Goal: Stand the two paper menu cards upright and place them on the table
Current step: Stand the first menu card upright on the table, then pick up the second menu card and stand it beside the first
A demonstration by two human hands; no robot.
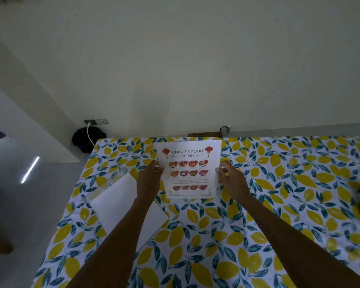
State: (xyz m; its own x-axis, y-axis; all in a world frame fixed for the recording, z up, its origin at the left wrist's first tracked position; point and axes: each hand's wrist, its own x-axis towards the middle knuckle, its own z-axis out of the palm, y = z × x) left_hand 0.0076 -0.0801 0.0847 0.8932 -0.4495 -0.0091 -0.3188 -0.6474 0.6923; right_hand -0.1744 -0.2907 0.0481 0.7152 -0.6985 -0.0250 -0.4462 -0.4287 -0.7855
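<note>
Chinese food menu card (189,170) sits at the far middle of the lemon-print tablecloth (279,204), printed face toward you, looks upright or near it; whether its bottom edge touches the cloth, cannot tell. Risk: thin sheet, so if you let go before it balances it likely flops flat or bows. Your left hand (149,179) pinches the left edge, right hand (230,177) pinches the right edge, fingers closed on paper, not spread. Second card, blank white sheet (121,202), lies flat under your left forearm; dragging the arm could shift it.

Head camera looks forward and down, close over the table (279,204).
</note>
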